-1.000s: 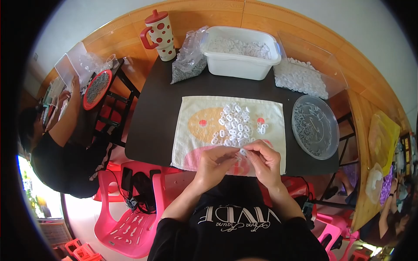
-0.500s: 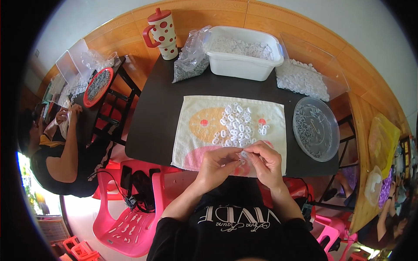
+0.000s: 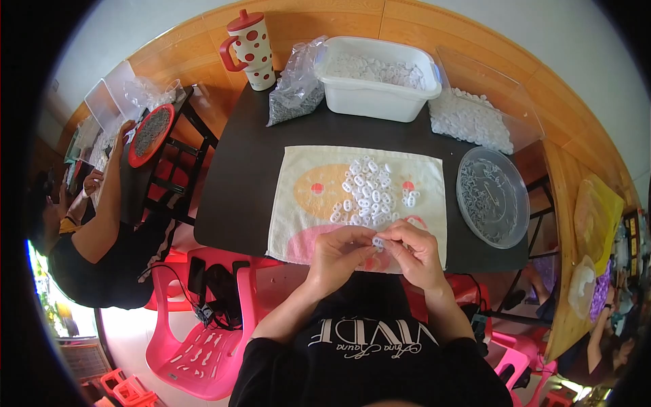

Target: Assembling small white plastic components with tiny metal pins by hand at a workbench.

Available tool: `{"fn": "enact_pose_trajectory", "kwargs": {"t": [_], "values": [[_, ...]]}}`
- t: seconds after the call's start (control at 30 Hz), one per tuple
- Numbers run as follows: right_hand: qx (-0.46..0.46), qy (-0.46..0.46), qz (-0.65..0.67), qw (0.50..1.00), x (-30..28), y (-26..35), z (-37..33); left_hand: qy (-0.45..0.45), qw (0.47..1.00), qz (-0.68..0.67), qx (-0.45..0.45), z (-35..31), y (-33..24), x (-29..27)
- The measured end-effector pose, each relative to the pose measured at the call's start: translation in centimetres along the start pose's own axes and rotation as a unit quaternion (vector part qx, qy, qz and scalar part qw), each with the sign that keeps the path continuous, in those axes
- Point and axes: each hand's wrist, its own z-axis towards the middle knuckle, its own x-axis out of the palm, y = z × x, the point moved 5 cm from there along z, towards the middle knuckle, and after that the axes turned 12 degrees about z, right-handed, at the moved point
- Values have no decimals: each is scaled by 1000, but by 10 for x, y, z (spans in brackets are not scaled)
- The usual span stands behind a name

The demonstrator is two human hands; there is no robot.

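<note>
Over the near edge of a cream towel (image 3: 288, 210), my left hand (image 3: 333, 254) and my right hand (image 3: 418, 258) meet, thumbs and forefingers pinched. Between the fingertips they hold a small white plastic piece (image 3: 378, 242), apparently rounded with holes; the fingers cover part of it. Just beyond lies a loose pile of similar white plastic pieces (image 3: 367, 193), several with two holes showing. A few more white pieces (image 3: 410, 198) sit apart, right of the pile. To the right stands a round clear tray (image 3: 517, 234) of small grey metallic-looking parts.
At the back of the dark table (image 3: 234, 183) stand a spotted tumbler (image 3: 254, 51), a plastic bag of grey parts (image 3: 293, 98), a white tub (image 3: 376, 100) and a clear bin of white pieces (image 3: 468, 122). A pink chair (image 3: 196, 363) is at left; a co-worker (image 3: 95, 254) sits beyond.
The small white piece has turned slightly between my fingertips, and my hands stay almost in place. At left, the co-worker's one arm has reached forward toward the red tray.
</note>
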Motion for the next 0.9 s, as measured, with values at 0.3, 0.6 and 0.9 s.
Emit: {"fn": "enact_pose_trajectory", "kwargs": {"t": [0.3,0.6,0.9], "values": [[16,7,18,1000,-3,-3,-3,6,999,32,15,-1,3,2],[3,17,-20,1000,-1,-1,-3,-12,999,15,34,-5,8,6],[-3,16,-59,998,-6,-9,-10,-38,929,303,211,-1,-11,5]]}}
